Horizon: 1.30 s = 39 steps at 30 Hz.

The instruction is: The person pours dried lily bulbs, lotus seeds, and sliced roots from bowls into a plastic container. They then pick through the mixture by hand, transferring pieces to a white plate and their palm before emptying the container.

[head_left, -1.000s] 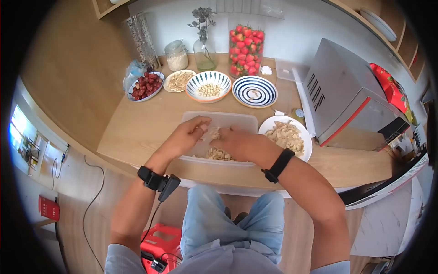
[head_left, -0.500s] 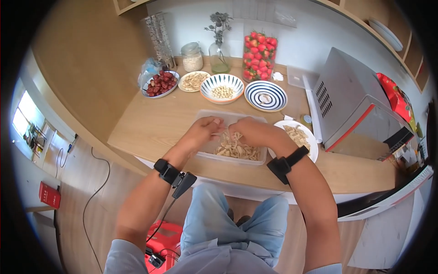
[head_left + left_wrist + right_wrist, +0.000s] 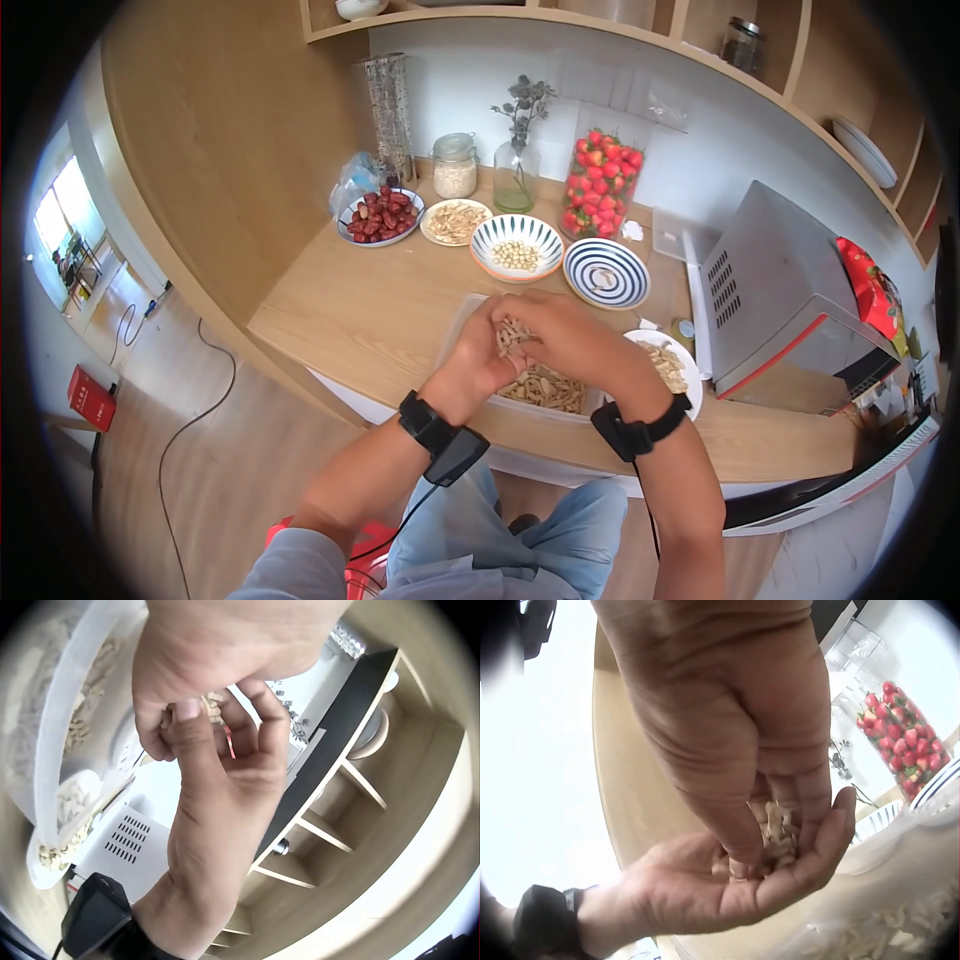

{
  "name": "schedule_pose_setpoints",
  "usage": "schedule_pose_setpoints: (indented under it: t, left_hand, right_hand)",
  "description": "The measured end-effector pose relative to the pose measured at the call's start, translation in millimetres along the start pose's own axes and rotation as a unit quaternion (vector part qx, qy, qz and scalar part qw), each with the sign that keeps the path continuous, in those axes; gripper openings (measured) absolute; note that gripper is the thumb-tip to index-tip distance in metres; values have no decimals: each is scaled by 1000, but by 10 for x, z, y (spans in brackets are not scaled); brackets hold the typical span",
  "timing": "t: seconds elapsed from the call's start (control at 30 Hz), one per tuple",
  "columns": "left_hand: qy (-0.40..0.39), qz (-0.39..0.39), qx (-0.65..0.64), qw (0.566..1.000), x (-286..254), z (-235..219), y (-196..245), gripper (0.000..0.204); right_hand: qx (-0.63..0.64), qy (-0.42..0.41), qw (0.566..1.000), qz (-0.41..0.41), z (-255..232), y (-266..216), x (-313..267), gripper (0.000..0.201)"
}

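Palm up and cupped, the left hand holds a small heap of pale dried pieces. From above, the right hand meets it, its bent fingers and thumb gripping among the pieces in the left palm. Both hands are over a translucent plastic tub, where more dried pieces lie. A white plate of similar pieces stands to the right, partly hidden by the right forearm in the head view.
Behind the tub stand red dates, a small plate of slices, a bowl with pale kernels, a blue-striped dish, a lidded jar, a vase and strawberries. On the right is a microwave oven.
The hands, lower and apart in the tub before, have come together, with pieces now held in the left palm. The head view has shifted, showing more of the shelves above.
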<state>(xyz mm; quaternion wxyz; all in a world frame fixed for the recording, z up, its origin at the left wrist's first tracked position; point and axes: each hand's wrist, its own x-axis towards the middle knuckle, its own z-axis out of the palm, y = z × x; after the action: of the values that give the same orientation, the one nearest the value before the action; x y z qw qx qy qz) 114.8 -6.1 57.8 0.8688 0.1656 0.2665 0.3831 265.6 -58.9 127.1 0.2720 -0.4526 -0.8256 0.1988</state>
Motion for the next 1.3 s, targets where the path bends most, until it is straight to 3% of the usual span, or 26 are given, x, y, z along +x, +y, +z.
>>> schedule_pose_setpoints:
  t: [0.07, 0.1, 0.17, 0.27, 0.4, 0.57, 0.8, 0.97, 1.07, 1.17, 1.3]
  left_hand:
    - [-91, -42, -5, 995, 154, -268, 8, 34]
    - [-135, -64, -9, 989, 208, -381, -12, 32]
    - [-86, -53, -3, 995, 85, -250, -32, 30]
    - [-49, -39, 17, 998, 17, -131, 6, 28]
    - [-5, -22, 13, 1000, 37, -81, -40, 26]
    - [-65, -43, -15, 997, 88, -168, -34, 28]
    - [-92, -38, 10, 995, 3, -232, -43, 29]
    - [-44, -14, 7, 999, -80, -72, -25, 38]
    - [-93, -33, -23, 995, -71, -47, -21, 49]
    - [-121, -40, -49, 991, -84, -31, -2, 60]
    - [-134, -58, -75, 986, -95, 30, -2, 65]
  right_hand:
    - [46, 46, 997, -43, -21, 45, -87, 37]
    - [50, 38, 998, -15, -61, 38, -125, 36]
    - [56, 27, 997, 39, -145, 38, -163, 35]
    - [36, 81, 996, 9, -99, 151, -181, 26]
    - [-39, 84, 996, -16, -16, 342, -143, 19]
    - [11, 94, 995, -10, -53, 386, -177, 17]
    - [-32, 116, 993, -9, -2, 374, -262, 13]
    - [16, 152, 988, -14, -88, 351, -315, 17]
    - [-58, 163, 985, 24, -379, 189, -574, 16]
    - [-43, 179, 971, 154, -584, 136, -1007, 12]
    - [-120, 92, 959, 239, -670, 379, -1435, 14]
